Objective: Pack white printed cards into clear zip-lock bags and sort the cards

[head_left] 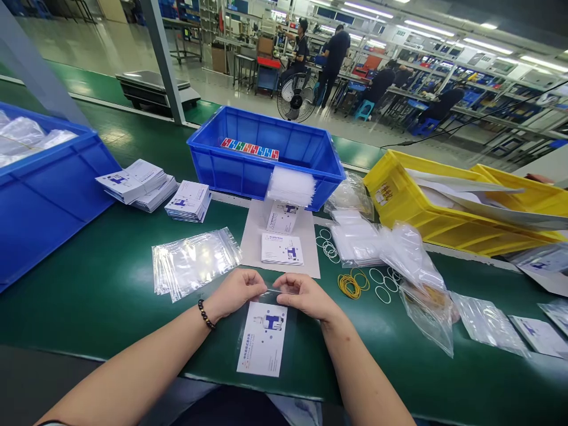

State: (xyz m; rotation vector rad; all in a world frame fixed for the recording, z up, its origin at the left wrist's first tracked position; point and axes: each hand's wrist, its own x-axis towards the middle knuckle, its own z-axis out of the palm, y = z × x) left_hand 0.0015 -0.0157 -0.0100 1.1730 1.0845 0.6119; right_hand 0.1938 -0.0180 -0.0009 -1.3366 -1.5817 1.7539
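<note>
A clear zip bag [265,334] with a white printed card inside lies on the green table right in front of me. My left hand [235,291] pinches the bag's top edge on the left, and my right hand [303,294] pinches the same edge on the right. Both hands have their fingers closed on the seal strip. A stack of empty clear bags [194,260] lies to the left of my hands. More printed cards [282,248] rest on a grey sheet just beyond my hands.
A blue crate [261,155] stands behind the cards, another blue bin [48,183] at the left, yellow trays [448,207] at the right. Card stacks [146,184], rubber bands [352,283] and loose plastic bags [417,272] lie around. People work at benches far behind.
</note>
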